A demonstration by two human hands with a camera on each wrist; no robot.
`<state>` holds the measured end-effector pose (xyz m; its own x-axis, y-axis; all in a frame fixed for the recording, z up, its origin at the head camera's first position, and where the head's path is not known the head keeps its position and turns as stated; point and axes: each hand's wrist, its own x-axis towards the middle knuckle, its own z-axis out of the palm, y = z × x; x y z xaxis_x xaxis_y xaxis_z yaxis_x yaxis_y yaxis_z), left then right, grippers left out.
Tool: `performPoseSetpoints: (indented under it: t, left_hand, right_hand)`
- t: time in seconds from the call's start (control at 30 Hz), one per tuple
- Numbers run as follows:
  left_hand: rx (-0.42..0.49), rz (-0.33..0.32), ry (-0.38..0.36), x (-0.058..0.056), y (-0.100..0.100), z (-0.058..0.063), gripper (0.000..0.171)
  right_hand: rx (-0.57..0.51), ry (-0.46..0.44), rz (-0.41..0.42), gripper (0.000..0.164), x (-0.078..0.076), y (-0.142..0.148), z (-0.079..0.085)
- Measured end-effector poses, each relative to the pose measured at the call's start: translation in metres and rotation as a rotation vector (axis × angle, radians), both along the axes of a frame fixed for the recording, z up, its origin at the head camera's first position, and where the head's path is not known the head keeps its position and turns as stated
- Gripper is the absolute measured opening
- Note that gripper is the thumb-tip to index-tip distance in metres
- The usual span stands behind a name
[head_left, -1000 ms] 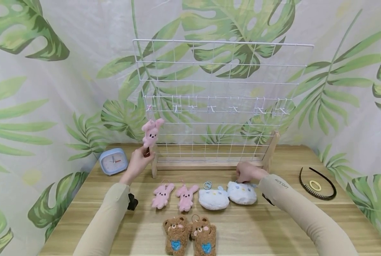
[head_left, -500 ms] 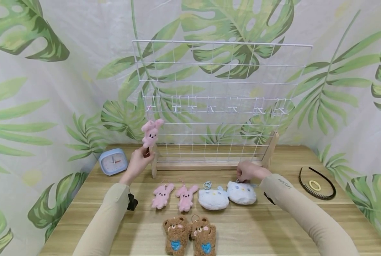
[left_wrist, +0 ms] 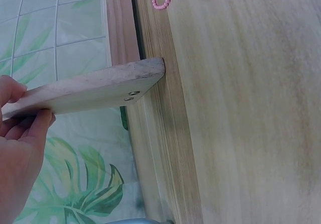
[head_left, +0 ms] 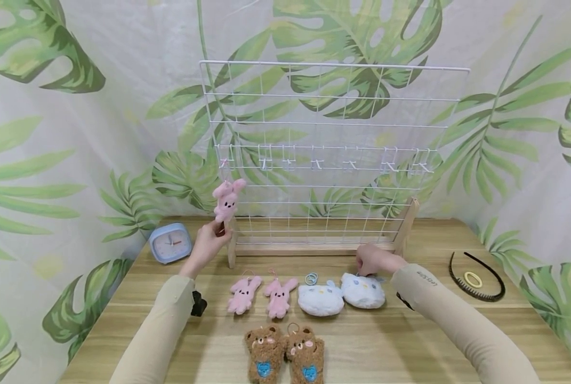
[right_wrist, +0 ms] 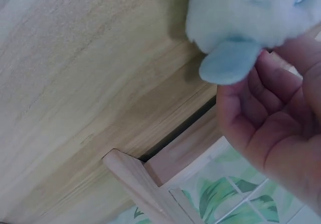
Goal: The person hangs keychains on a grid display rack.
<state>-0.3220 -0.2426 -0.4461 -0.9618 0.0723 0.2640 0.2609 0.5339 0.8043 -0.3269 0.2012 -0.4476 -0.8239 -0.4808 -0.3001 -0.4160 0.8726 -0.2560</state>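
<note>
My left hand [head_left: 210, 237] grips the upright wooden leg [left_wrist: 85, 88] of the grid stand, thumb on one side and fingers on the other. Just above that hand, a pink bunny plush [head_left: 226, 201] hangs by its loop from the leftmost hook. My right hand [head_left: 375, 260] is at the top edge of the right white cat plush [head_left: 363, 292], fingers curled by its blue bow [right_wrist: 229, 62]. The ring of this plush is mostly hidden by the fingers. Beside it lies another white cat plush [head_left: 321, 300] with a blue ring.
Two pink bunnies [head_left: 278, 298] and two brown bear plushes [head_left: 266, 354] lie nearer the front. Behind rises the white wire grid [head_left: 335, 125] with several hooks [head_left: 316, 164]. A blue clock [head_left: 171, 243] stands at left; a black headband [head_left: 493, 296] and yellow ring [head_left: 473, 280] lie at right.
</note>
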Motion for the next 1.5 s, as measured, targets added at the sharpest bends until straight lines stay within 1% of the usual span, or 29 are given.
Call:
performPoseSetpoints:
  t: [0.13, 0.23, 0.33, 0.4, 0.5, 0.57, 0.73, 0.9, 1.1, 1.27, 1.5]
  left_hand:
    - [0.008, -0.004, 0.005, -0.001, 0.000, -0.002, 0.034]
    - [0.013, -0.008, 0.009, -0.001, 0.000, -0.002, 0.034]
    - [0.013, -0.003, 0.006, -0.001, 0.000, -0.002, 0.033]
    - [0.008, -0.001, 0.006, -0.001, -0.001, -0.002, 0.034]
    - [0.004, 0.000, 0.009, -0.001, -0.001, -0.002, 0.033]
    - [0.002, 0.000, 0.017, -0.001, -0.001, -0.001, 0.033]
    - [-0.005, 0.009, 0.022, -0.001, 0.000, -0.002, 0.032]
    - [-0.004, 0.002, 0.010, -0.002, 0.000, -0.002, 0.034]
    - [0.004, -0.012, 0.010, -0.001, -0.001, -0.003, 0.037]
    - [0.009, -0.011, 0.011, 0.000, -0.001, -0.002, 0.037]
    - [0.016, -0.012, 0.010, -0.001, -0.002, -0.004, 0.037]
  right_hand:
    - [0.034, -0.005, 0.015, 0.028, 0.001, -0.002, 0.002]
    - [0.019, -0.032, 0.007, 0.023, 0.001, -0.001, 0.009]
    - [-0.033, -0.041, 0.015, 0.016, 0.002, 0.002, 0.017]
    - [-0.083, -0.062, 0.013, 0.012, 0.003, 0.006, 0.023]
    - [-0.157, -0.097, 0.013, 0.004, 0.006, 0.010, 0.035]
    - [-0.181, -0.101, 0.023, 0.002, 0.008, 0.012, 0.043]
    - [-0.206, -0.041, 0.082, 0.004, 0.014, 0.018, 0.059]
    - [-0.231, -0.002, 0.113, 0.002, 0.020, 0.023, 0.072]
    - [-0.242, 0.052, 0.164, 0.008, 0.029, 0.021, 0.093]
    - [-0.235, 0.124, 0.181, 0.010, 0.033, 0.017, 0.112]
    - [-0.248, 0.192, 0.171, 0.007, 0.034, 0.001, 0.147]
